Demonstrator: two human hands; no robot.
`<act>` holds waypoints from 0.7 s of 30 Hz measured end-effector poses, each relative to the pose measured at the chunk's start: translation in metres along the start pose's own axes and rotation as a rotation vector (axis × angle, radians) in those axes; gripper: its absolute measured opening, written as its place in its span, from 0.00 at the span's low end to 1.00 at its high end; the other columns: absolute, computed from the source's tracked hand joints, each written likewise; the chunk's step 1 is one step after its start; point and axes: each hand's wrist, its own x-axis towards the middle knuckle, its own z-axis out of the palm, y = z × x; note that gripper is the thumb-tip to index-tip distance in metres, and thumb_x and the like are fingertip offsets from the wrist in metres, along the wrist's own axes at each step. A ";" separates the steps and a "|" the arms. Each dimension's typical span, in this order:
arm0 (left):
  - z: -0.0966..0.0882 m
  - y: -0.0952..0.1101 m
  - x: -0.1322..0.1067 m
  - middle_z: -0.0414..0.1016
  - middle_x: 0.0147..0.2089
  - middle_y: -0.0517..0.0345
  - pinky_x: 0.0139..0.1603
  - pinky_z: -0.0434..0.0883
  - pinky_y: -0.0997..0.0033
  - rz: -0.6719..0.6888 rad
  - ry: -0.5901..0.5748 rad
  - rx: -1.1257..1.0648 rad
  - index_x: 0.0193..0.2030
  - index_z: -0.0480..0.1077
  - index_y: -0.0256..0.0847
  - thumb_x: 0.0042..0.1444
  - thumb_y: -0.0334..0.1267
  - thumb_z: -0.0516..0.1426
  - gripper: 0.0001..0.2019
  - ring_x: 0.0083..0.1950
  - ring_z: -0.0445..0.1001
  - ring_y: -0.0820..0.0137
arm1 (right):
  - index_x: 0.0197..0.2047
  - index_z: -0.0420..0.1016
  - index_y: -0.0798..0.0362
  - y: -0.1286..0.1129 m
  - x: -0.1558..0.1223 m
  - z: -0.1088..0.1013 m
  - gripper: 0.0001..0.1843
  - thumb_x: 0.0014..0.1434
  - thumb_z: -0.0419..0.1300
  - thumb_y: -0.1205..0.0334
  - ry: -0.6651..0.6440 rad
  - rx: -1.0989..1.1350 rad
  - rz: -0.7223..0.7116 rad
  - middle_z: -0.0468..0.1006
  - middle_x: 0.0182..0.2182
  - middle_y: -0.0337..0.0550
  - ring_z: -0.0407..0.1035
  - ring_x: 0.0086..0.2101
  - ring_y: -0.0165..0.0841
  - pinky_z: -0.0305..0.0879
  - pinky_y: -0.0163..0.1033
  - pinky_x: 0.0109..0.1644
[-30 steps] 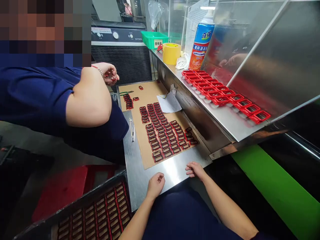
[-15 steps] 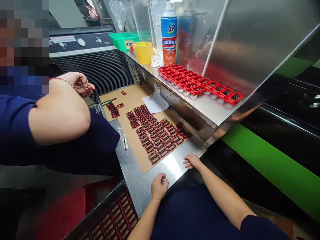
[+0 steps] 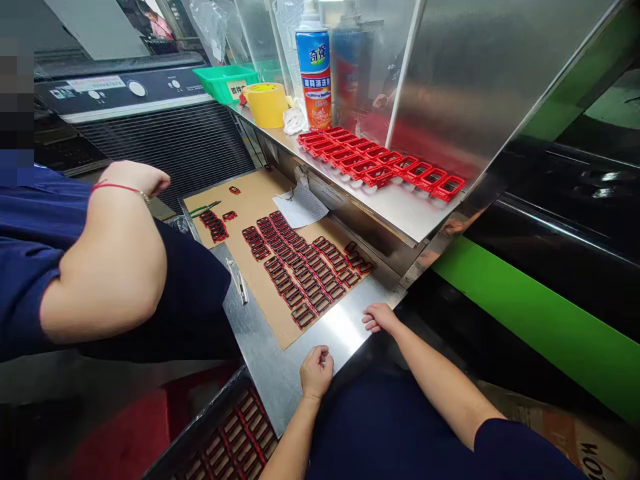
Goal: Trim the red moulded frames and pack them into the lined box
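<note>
The left hand (image 3: 317, 372) is curled shut and the right hand (image 3: 380, 318) lies open, fingers slightly apart, both at the near edge of the steel desk (image 3: 340, 327), closest to the red rectangular frames (image 3: 304, 315) set in rows on a brown cardboard sheet (image 3: 255, 200). A strip of bare steel separates the hands from the sheet's near corner, a co-worker's arm (image 3: 100, 267) lies along the sheet's left side, and a raised steel shelf (image 3: 390, 220) bounds the right, carrying more red frames (image 3: 380, 175)
</note>
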 end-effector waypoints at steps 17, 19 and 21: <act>0.012 -0.025 -0.001 0.81 0.34 0.56 0.38 0.76 0.68 0.027 0.085 0.006 0.34 0.74 0.42 0.53 0.30 0.46 0.15 0.31 0.79 0.69 | 0.48 0.72 0.60 0.000 -0.004 -0.006 0.16 0.71 0.57 0.53 -0.034 0.121 -0.006 0.76 0.35 0.42 0.72 0.31 0.28 0.73 0.35 0.35; 0.013 -0.025 -0.001 0.80 0.33 0.57 0.38 0.76 0.68 0.033 0.082 0.010 0.33 0.73 0.42 0.53 0.29 0.46 0.14 0.32 0.79 0.68 | 0.48 0.72 0.60 0.000 -0.004 -0.008 0.15 0.71 0.58 0.54 -0.050 0.149 0.002 0.76 0.37 0.43 0.73 0.33 0.29 0.74 0.36 0.37; 0.014 -0.026 -0.001 0.79 0.32 0.58 0.37 0.75 0.69 0.041 0.078 0.013 0.32 0.72 0.42 0.52 0.28 0.46 0.14 0.32 0.79 0.68 | 0.48 0.72 0.60 0.000 -0.004 -0.010 0.14 0.71 0.58 0.55 -0.064 0.178 0.004 0.76 0.38 0.43 0.74 0.34 0.30 0.74 0.38 0.39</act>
